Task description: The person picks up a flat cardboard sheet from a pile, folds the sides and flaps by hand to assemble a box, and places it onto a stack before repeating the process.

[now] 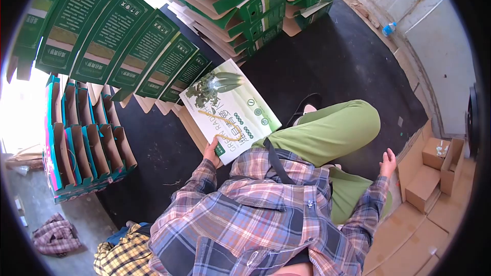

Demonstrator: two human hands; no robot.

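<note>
A flat white and green printed carton (240, 107) with radish pictures and the words "GREEN RADISH" rests tilted against my lap. A tan cord handle (222, 122) loops across its printed face. My left hand (210, 152) grips the carton's near left edge, with some fingers hidden underneath. Out to the right, my right hand (388, 163) holds nothing; its fingers are apart, beside my green-trousered knee and close to the brown cardboard boxes.
Green cartons (130, 46) lean in a row at upper left, and more are stacked (255, 10) at the back. Teal-edged cartons (87, 158) stand at left. Small brown boxes (424, 189) sit at right. A blue bottle (389, 29) lies by the wall. Black sheeting (348, 66) covers the floor.
</note>
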